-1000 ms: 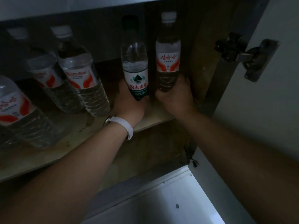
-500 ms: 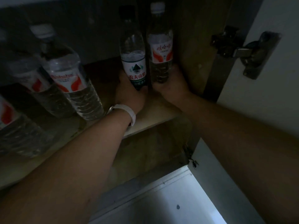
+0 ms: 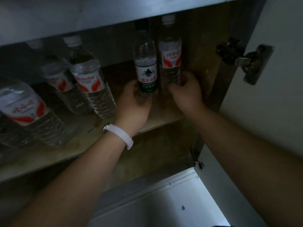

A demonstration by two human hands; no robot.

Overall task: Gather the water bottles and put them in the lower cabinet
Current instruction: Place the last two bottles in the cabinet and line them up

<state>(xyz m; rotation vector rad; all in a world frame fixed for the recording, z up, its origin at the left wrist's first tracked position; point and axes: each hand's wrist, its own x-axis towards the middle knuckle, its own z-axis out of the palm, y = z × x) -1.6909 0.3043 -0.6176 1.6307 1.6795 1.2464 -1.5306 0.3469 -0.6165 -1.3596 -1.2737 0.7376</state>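
Note:
Inside the dim lower cabinet, my left hand (image 3: pixel 134 102) grips the base of a green-labelled water bottle (image 3: pixel 146 63) with a dark cap. Right beside it, my right hand (image 3: pixel 185 90) holds a red-labelled water bottle (image 3: pixel 170 51) with a white cap, close to the cabinet's right wall. Both bottles stand upright at the right end of the wooden shelf (image 3: pixel 85 141). Three more red-labelled bottles (image 3: pixel 88 79) stand on the shelf to the left, one of them large in the near left corner (image 3: pixel 24 108).
The open cabinet door (image 3: pixel 270 99) is at the right with a metal hinge (image 3: pixel 242 59). A pale cabinet top edge (image 3: pixel 82 15) runs overhead. Below the shelf lies a dark lower compartment and a light floor (image 3: pixel 172 205).
The two held bottles stay at the right end of the shelf in my hands. My view has pulled back and tilted, bringing more of the left bottles and cabinet top into sight.

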